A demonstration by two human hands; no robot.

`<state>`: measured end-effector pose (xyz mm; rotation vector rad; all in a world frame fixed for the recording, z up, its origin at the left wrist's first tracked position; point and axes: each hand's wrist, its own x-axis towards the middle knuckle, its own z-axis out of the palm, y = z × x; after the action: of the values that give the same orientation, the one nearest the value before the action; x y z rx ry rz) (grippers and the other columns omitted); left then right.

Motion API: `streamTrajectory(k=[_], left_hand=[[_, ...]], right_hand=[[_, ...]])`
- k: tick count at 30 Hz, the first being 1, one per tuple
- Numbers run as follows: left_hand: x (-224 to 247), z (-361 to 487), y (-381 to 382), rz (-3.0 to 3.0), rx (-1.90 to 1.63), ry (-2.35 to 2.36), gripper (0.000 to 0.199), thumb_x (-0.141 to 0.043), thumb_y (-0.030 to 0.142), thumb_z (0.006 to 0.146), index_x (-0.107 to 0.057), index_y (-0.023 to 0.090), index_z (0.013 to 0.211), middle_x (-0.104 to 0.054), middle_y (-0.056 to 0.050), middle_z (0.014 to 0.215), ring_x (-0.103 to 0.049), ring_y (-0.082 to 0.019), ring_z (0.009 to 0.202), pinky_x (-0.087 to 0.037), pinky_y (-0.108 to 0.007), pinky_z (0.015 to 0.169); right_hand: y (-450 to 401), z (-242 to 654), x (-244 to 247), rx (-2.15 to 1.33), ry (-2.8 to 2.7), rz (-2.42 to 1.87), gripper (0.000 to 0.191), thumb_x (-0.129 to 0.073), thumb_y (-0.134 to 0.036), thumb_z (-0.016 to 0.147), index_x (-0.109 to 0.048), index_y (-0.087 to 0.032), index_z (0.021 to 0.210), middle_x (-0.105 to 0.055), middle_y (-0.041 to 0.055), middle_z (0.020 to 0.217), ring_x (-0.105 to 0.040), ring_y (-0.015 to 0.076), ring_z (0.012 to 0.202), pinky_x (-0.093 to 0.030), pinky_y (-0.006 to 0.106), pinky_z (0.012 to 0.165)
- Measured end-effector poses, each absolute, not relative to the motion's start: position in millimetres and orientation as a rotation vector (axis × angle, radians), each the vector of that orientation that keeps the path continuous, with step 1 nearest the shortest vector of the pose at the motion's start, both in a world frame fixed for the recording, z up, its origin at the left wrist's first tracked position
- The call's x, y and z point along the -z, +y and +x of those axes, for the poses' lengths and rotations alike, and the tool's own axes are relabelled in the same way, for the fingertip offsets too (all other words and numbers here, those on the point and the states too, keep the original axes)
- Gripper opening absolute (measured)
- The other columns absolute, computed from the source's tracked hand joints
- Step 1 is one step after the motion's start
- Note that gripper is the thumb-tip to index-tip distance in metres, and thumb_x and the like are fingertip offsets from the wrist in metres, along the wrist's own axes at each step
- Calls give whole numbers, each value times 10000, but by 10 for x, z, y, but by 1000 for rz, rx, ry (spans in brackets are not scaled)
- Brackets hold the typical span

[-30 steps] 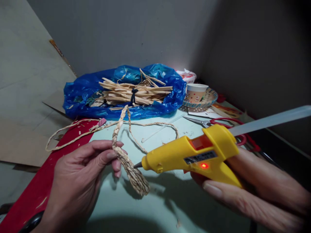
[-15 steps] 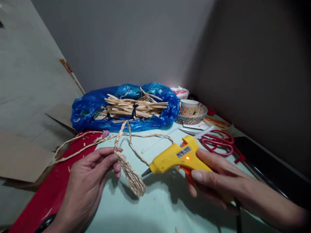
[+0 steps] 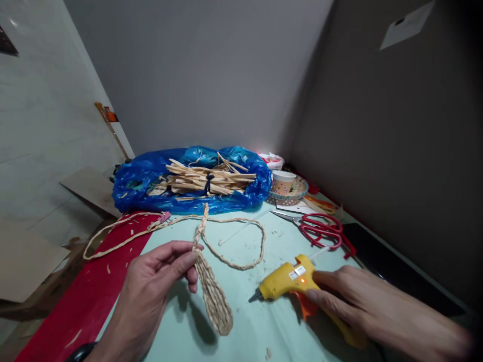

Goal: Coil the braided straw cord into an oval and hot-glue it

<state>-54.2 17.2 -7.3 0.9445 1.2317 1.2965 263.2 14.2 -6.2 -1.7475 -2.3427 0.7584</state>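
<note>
Between thumb and fingers, my left hand [image 3: 154, 281] pinches a flat coil of braided straw [image 3: 216, 294] by its upper end. The coil hangs tilted above the table, its rounded end pointing down and right. From its top the loose braid [image 3: 262, 246] runs over the table in a loop and on to the left. My right hand [image 3: 350, 296] is wrapped round a yellow hot glue gun [image 3: 281, 281], whose light glows orange. Its dark nozzle points left toward the coil, apart from it. A clear glue stick juts from the gun's back.
A blue plastic bag [image 3: 141, 196] holding a tied straw bundle [image 3: 211, 178] lies at the back. Red-handled scissors [image 3: 320, 231], a paper cup [image 3: 284, 182] on a woven basket [image 3: 298, 190] and a black flat object [image 3: 388, 261] are on the right. A red strip [image 3: 86, 296] lies left.
The glue gun has moved down and right, away from the braided coil. My left hand still pinches the coil, now slightly lower and further right. The view has shifted a little.
</note>
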Motion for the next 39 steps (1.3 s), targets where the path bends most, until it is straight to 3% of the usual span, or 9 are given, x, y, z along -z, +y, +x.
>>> streamTrajectory(k=[5,8,10,12,16,19,25,33,39], left_hand=[[83,-538,124,1095,-1109,1281,203,-805,380,752,-781,193,827,-683,-4,552,-633,-133,514,-512,-202,538],[79,-492,92,1145,-1065,1292,182,-787,385,755,-790,204,780,-677,-8,519,-632,-145,490,-515,-215,528],[79,-466,82,1139,-1097,1305,144,-795,366,736,-798,224,757,-673,-3,504,-627,-147,473,-517,-217,515],[86,-470,91,1138,-1082,1317,117,-799,358,733,-808,244,762,-684,-6,506,-638,-157,476,-532,-224,517],[120,-561,146,1206,-943,1273,130,-774,392,770,-821,274,801,-712,-19,535,-675,-182,514,-566,-243,542],[140,-586,169,1204,-945,1297,133,-780,402,762,-817,280,801,-715,-16,537,-685,-179,517,-564,-227,538],[112,-434,128,1024,-1134,1505,105,-796,350,692,-792,252,727,-677,26,498,-648,-136,494,-540,-178,530],[84,-367,116,1010,-1196,1566,83,-773,320,675,-775,240,699,-661,68,472,-627,-105,462,-528,-161,508],[113,-368,92,1019,-1195,1615,87,-766,327,702,-770,248,738,-668,69,475,-641,-107,466,-533,-157,509]], right_hand=[[364,2285,-172,-202,-2572,-1631,477,-322,-486,1028,-648,-204,824,-656,79,727,-612,229,592,-446,336,541],[510,1939,-236,-139,-2475,-1057,346,-410,-294,1047,-502,-177,1360,-590,139,1334,-559,262,1170,-464,401,954],[593,1760,-257,-206,-2546,-805,392,-390,-219,1055,-426,-175,1443,-452,129,1512,-395,230,1362,-345,400,1098],[653,1667,-267,-269,-2637,-681,352,-387,-146,1040,-500,-174,1372,-513,114,1444,-394,219,1342,-285,408,1118],[701,1676,-232,-299,-2630,-648,228,-466,-81,975,-660,-157,1069,-616,62,1023,-506,213,972,-357,409,957],[676,1703,-164,-121,-2526,-568,253,-445,-70,991,-693,-113,1013,-619,68,896,-496,206,863,-384,399,863],[495,1654,-50,75,-2411,-496,332,-392,-72,1011,-690,-147,884,-639,35,776,-502,166,706,-412,372,761],[397,1549,97,269,-2432,-597,315,-438,-329,1042,-656,-201,855,-557,29,727,-474,175,681,-400,349,661],[374,1442,228,299,-2317,-618,326,-439,-219,1024,-598,-208,740,-475,-11,635,-396,152,591,-363,322,601]])
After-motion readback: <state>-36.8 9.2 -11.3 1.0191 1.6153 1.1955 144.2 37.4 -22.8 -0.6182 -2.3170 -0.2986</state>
